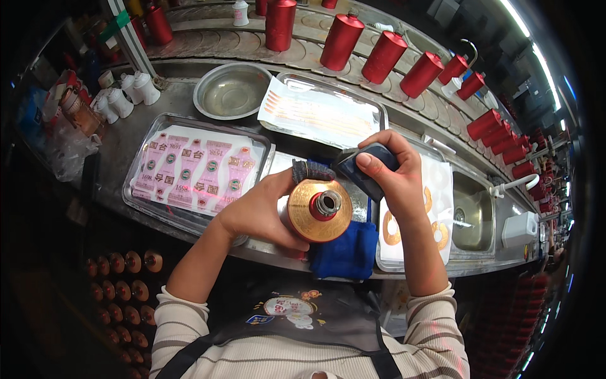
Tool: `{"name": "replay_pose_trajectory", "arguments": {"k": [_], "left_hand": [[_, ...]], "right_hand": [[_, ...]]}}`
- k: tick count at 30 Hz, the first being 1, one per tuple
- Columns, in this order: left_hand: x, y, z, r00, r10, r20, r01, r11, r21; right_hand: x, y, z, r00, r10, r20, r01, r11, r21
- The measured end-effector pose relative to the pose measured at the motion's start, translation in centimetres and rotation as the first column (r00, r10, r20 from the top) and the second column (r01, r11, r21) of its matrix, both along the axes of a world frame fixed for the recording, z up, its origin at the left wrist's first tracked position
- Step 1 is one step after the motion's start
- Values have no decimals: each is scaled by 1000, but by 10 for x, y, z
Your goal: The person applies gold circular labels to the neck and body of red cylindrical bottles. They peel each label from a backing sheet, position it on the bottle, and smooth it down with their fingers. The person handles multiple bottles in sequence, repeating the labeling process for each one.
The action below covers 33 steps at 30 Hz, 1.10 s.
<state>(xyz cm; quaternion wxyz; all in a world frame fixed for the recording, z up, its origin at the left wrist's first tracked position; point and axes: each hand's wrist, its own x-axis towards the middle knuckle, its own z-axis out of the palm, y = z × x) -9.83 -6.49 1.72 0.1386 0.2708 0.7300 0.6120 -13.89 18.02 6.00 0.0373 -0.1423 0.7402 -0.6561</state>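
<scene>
Basically, risk centres on the bottle (302, 220), red with a gold shoulder, held above the bench (178, 99), neck tipped toward the camera. Left hand (262, 211) is clamped round its side, one finger in a dark cover (312, 170) along the shoulder's rim; if that grip eases or the surface is damp, bottle could twist or slip. Right hand (396, 170) has thumb and fingers pinched on a dark blue block (349, 168) just beside the shoulder; can't tell if they touch. Pressing hard or off-angle could scuff the gold. Mouth looks uncapped, so grit or drips could get in. Blue cloth (344, 252) sits at the bench edge; a snag might drag it off. Right forearm overlies the gold-ring sheet (443, 196) in view; dropping low, it could disturb the rings. Pink-decal sheet (189, 167) to the left seems safer.
</scene>
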Motion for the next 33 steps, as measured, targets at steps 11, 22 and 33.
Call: {"name": "replay_pose_trajectory", "arguments": {"k": [11,22,33], "left_hand": [[30,6,-16,983,180,-43,-175,981,89],[62,42,-49,639,566,-521,-447,824,348],[56,39,-49,713,592,-377,-507,806,306]], "right_hand": [[-6,-3,-2,997,-13,-81,21,995,98],[22,34,-22,930,-184,-319,202,979,26],[107,-5,-27,793,138,-593,116,922,370]]}}
